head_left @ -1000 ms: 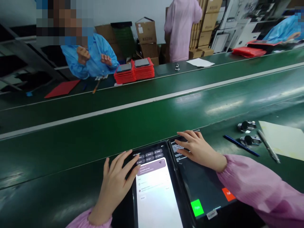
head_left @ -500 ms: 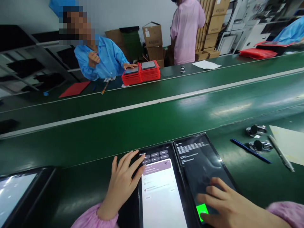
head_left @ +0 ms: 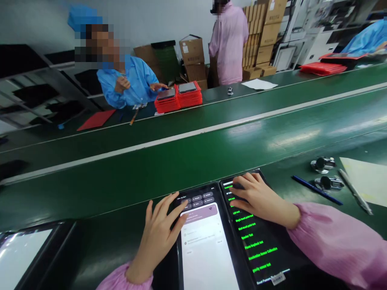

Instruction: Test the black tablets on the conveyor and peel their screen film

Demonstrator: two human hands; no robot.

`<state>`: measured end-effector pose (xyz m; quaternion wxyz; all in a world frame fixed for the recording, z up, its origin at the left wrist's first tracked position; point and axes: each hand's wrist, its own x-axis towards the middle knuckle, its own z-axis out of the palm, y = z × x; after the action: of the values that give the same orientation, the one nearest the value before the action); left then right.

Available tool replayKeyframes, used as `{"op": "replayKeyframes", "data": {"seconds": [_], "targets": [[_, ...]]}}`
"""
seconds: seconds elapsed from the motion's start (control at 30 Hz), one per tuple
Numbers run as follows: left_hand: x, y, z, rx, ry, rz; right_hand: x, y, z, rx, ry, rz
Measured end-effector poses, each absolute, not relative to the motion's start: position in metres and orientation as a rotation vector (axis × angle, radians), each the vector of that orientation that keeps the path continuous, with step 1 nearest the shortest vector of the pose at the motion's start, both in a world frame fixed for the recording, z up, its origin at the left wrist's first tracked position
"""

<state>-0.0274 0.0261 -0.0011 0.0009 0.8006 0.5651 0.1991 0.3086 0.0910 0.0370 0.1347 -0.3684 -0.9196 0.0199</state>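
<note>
Two tablets lie side by side in front of me. The left tablet [head_left: 205,249] shows a light page with a purple banner and dark tiles along its top. My left hand [head_left: 160,229] rests over its upper left corner, fingers spread, the index finger near the tiles. The right tablet [head_left: 260,241] displays a black screen listing tests in green letters. Above that list's top lines is my right hand [head_left: 260,197], fingers stretched out and covering part of the text; contact with the glass cannot be made out. Neither hand grips anything.
To the right lie a blue pen [head_left: 317,190], a silver pen [head_left: 356,191], two shiny metal pieces [head_left: 328,183] and a sheet of paper [head_left: 367,181]. Another tablet [head_left: 27,253] is at the lower left. Beyond the green belt [head_left: 193,153], a co-worker [head_left: 130,80] stands by red-sleeved stacks [head_left: 178,98].
My right hand has moved from the lower part of the right tablet up to its top. That screen has switched from white text with a green square to a green test list.
</note>
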Motion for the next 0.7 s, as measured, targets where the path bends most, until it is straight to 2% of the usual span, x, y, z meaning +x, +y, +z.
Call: {"op": "replayKeyframes", "data": {"seconds": [0.13,0.43,0.7], "targets": [[-0.028,0.025,-0.003,2.503,1.779,0.651,0.321,0.073,0.048,-0.992,-2.611,0.239],[-0.026,0.024,0.001,2.550,1.766,0.622,0.316,0.096,0.035,-1.085,-2.603,0.002],[-0.019,0.020,0.011,2.429,1.808,0.554,0.324,0.110,0.024,-0.880,-2.617,-0.171]]}}
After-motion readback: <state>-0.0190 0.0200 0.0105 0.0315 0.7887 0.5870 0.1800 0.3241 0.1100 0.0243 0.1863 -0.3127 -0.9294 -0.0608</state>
